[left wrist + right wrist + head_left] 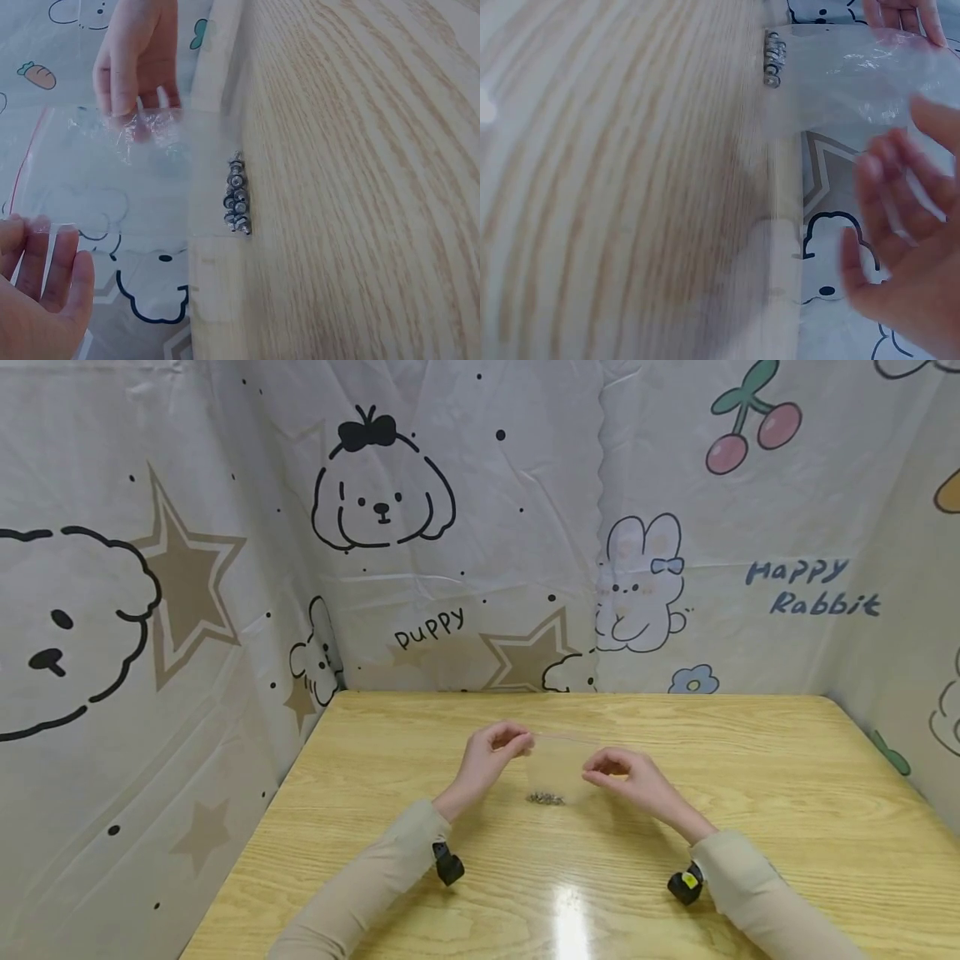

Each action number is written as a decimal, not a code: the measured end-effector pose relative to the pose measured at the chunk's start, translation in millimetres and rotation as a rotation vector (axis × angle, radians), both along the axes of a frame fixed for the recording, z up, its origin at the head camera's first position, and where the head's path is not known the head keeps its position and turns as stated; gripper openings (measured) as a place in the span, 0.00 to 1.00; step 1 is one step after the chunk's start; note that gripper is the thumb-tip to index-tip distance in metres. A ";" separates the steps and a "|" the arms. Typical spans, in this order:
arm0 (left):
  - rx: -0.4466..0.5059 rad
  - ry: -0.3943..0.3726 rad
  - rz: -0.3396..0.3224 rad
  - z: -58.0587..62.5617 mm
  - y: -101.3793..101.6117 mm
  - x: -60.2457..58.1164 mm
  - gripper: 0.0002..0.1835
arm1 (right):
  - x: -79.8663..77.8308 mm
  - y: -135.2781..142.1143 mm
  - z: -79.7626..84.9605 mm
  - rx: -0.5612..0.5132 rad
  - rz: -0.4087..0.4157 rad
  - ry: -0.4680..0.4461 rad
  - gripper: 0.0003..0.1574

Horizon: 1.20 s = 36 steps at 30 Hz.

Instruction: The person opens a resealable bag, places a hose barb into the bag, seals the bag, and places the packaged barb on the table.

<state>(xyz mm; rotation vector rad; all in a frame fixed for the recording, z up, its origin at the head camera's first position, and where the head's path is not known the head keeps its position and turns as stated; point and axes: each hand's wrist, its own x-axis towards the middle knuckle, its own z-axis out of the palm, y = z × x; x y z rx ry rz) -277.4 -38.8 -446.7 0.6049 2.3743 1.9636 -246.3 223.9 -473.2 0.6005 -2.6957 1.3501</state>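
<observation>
A clear zip bag (pixel 558 764) with a red line near its top edge hangs upright over the table. Small metal screws (pixel 237 196) lie heaped along its bottom. My left hand (pixel 491 756) pinches the bag's upper left corner between thumb and fingers. On the other side, my right hand (pixel 630 777) is beside the bag's right edge, fingers loosely bent. The right wrist view shows the right hand's fingers (pixel 889 180) spread and blurred, with nothing gripped between them.
The wooden table (pixel 375 877) runs up to a printed cloth (pixel 465 527) hung behind and at the sides. A black wrist camera (pixel 448 864) sits on the left wrist, another camera (pixel 686 885) on the right.
</observation>
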 end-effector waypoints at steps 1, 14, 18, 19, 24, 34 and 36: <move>0.000 -0.003 -0.003 -0.7 -0.2 0.1 0.10 | -0.4 0.1 -1.5 0.006 0.022 -0.023 0.11; 0.038 -0.070 0.006 3.5 -0.9 0.6 0.10 | 2.0 -4.3 -16.8 0.206 0.131 0.085 0.02; 0.061 -0.069 0.025 4.0 -3.4 2.8 0.10 | 4.4 -3.6 -18.5 0.213 0.105 0.094 0.04; 0.069 -0.067 0.030 4.1 -4.1 3.0 0.10 | 5.4 -3.5 -18.1 0.207 0.105 0.087 0.05; 0.101 -0.074 0.025 5.6 -10.5 6.6 0.12 | 13.9 -4.1 -13.9 0.123 0.173 -0.032 0.05; 0.049 -0.229 -0.042 8.8 -29.6 20.7 0.13 | 37.5 -11.0 -4.4 0.038 0.290 -0.300 0.08; 0.026 -0.240 -0.055 9.9 -29.6 19.7 0.12 | 38.9 -11.7 -4.0 0.056 0.264 -0.302 0.07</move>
